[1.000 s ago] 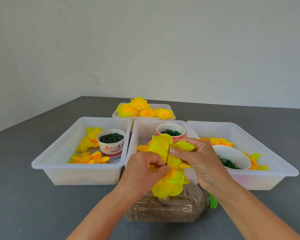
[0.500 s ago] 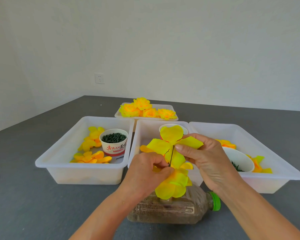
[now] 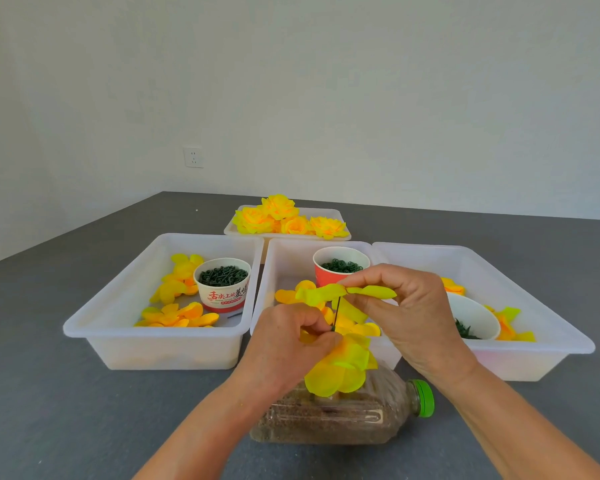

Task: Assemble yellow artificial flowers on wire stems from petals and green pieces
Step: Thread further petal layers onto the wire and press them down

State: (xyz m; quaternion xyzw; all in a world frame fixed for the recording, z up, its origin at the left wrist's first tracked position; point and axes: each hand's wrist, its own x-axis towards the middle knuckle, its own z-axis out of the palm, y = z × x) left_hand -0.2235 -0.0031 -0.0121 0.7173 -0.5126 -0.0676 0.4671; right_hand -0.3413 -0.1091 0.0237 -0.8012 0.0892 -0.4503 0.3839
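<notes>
My left hand [image 3: 288, 344] pinches the base of a thin dark wire stem [image 3: 336, 313], with yellow petals [image 3: 340, 370] bunched below its fingers. My right hand [image 3: 402, 313] pinches a flat yellow petal piece [image 3: 329, 292] at the top end of the wire. Both hands hover above the front edge of the middle white bin [image 3: 274, 258]. Loose yellow-orange petals [image 3: 177, 315] lie in the left bin [image 3: 125, 337]. A white cup of dark green pieces [image 3: 222, 282] stands there too, and a red cup of green rings [image 3: 340, 268] stands in the middle bin.
A clear plastic bottle [image 3: 343, 417] with a green cap lies on its side under my hands on the grey table. A right bin [image 3: 548, 327] holds a white bowl [image 3: 475, 315] and petals. Finished yellow flowers [image 3: 281, 220] fill a tray at the back.
The petal piece in my right hand has tipped from upright to lying flat at the top of the wire. The left hand has kept its hold.
</notes>
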